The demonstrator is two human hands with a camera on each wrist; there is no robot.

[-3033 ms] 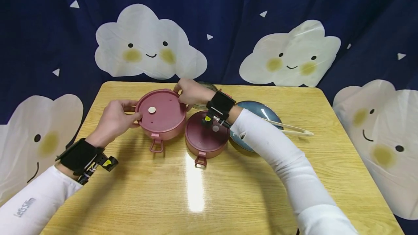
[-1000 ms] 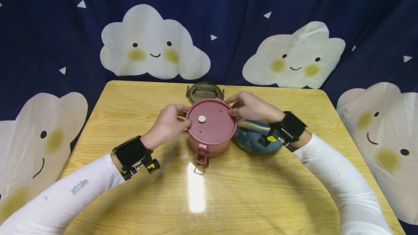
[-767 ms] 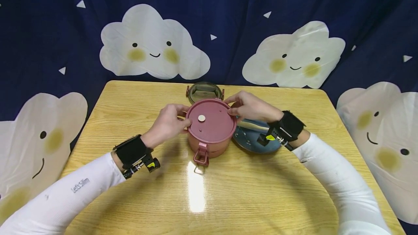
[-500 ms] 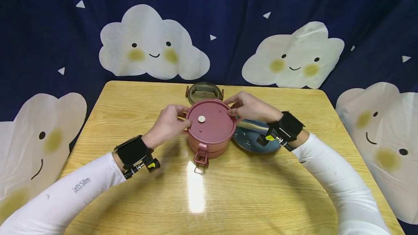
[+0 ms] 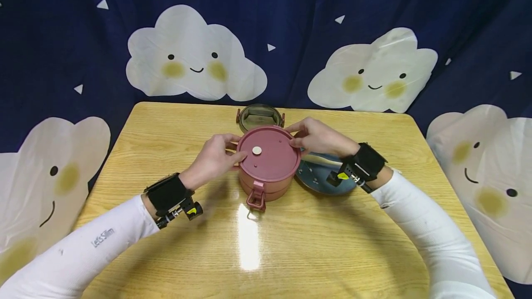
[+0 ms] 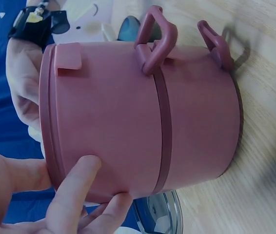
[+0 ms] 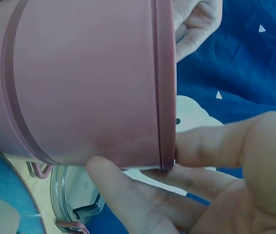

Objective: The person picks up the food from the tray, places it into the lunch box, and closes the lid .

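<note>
Now you hold the upper pink box (image 5: 268,156) from both sides, so it sits straight on the lower pink box (image 5: 266,189) and the two rims meet. Your left hand (image 5: 214,157) grips its left wall with curled fingers, and your right hand (image 5: 317,137) grips the far right rim. The stack stands on the tabletop (image 5: 266,243) between your hands, touching both, with a blue plate (image 5: 322,181) just to its right.

wooden table (image 5: 291,253) | navy cloud-print curtain (image 5: 291,22) | glare on tabletop

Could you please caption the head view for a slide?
Both hands grip stacked pink containers beside a blue plate.
</note>
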